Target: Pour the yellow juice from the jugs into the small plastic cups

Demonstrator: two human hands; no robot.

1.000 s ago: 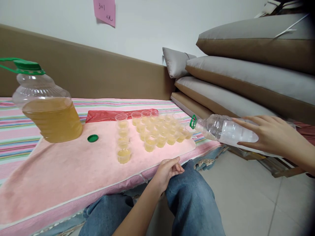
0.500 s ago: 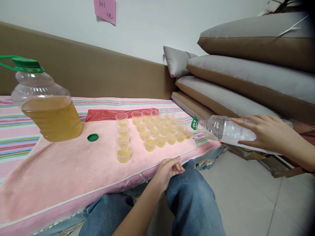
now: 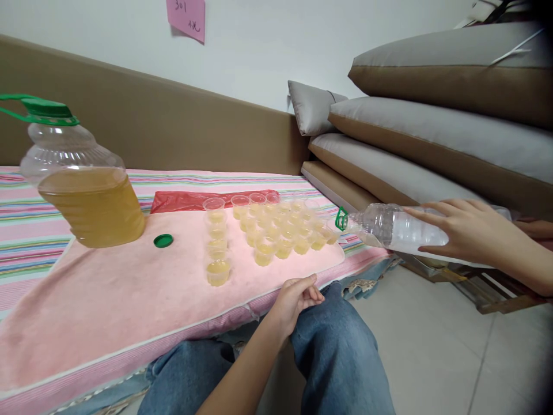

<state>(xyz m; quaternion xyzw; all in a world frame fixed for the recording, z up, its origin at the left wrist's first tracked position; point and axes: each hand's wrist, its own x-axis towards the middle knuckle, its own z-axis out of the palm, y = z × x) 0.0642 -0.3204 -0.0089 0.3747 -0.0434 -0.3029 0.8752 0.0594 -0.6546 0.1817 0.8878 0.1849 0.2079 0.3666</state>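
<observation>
Head view: clear bottle (image 3: 419,233) is gripped round its labelled body by R hand (image 3: 470,233), off to the R of the filled cups (image 3: 285,233). Its long axis is held approx. level, w/ the green-ringed neck (image 3: 341,219) pointed L at the cups' near-R corner, just beside them. R hand is nearer; L hand (image 3: 298,297) is rested by the knee (image 3: 334,317), loosely curled, nothing seen in it; full closure can't be told.

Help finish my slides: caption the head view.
Right hand holds a bottle sideways beside cups of yellow liquid on a towel.
</observation>
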